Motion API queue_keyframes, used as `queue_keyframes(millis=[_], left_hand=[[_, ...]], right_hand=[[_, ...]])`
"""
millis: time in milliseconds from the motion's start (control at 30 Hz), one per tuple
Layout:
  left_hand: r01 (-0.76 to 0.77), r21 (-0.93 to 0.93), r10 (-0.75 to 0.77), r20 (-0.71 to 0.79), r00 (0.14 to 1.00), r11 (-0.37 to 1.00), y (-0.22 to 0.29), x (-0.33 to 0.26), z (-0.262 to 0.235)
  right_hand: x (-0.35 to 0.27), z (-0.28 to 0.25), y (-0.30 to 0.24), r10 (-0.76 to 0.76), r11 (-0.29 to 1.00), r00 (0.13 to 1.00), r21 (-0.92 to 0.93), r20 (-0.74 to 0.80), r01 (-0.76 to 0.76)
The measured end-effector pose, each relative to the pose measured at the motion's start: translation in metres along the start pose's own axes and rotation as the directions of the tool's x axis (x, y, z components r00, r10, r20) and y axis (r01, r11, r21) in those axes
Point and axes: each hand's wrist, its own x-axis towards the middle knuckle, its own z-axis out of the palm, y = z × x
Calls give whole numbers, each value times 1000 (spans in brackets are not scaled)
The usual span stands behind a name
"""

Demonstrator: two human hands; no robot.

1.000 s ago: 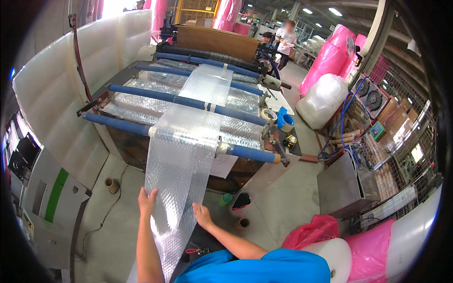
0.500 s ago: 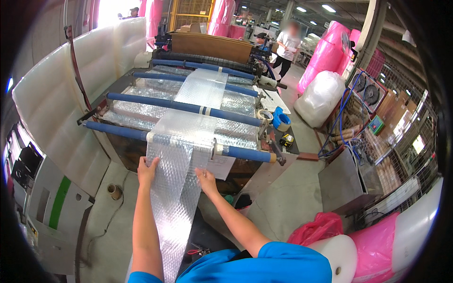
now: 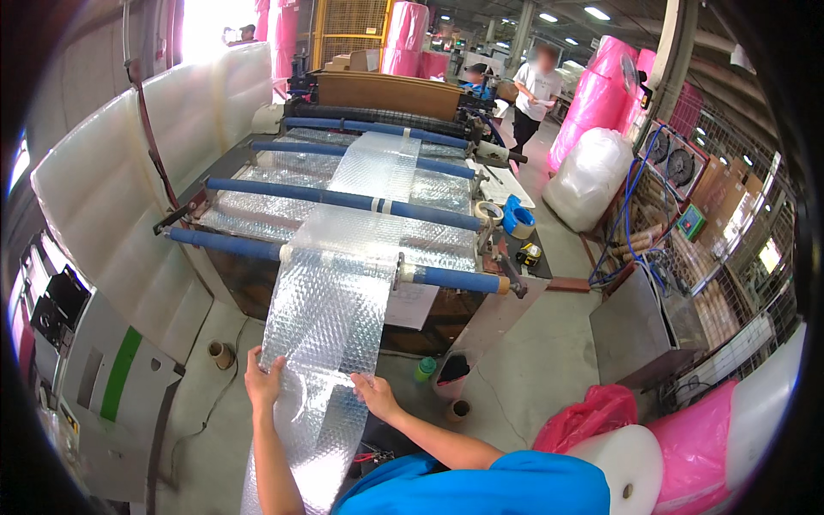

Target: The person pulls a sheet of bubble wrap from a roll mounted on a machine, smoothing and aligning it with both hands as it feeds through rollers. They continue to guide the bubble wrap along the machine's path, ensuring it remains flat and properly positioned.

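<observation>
Finely dimpled, glossy plastic film (image 3: 330, 300)

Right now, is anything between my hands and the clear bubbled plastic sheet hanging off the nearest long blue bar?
Nothing visible. Your bare left hand touches the clear bubbled plastic sheet at its left edge, and your bare right hand touches it at its right edge.

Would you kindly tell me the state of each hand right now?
Left hand: closed, holding the bubble wrap at its left edge.
Right hand: closed, holding it near its right edge.
</observation>
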Motion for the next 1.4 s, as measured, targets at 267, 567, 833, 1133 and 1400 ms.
queue_keyframes(millis=[267,567,833,1133,1400], left_hand=[[-80,-13,79,-26,997,997,-15,8,2],[2,-279,-12,-37,999,960,-28,15,16],[97,39,-99,64,993,995,-38,18,38],[-149,-17,148,-73,986,989,-59,23,49],[-154,48,152,47,987,987,-54,27,42]], right_hand=[[-9,3,-9,-22,996,999,90,-30,24],[9,-5,17,-6,999,999,-49,-40,4],[36,-20,45,-25,998,996,-59,-87,20],[29,-13,31,-62,996,992,-73,-111,54],[34,-12,35,-95,995,987,-35,-131,91]])
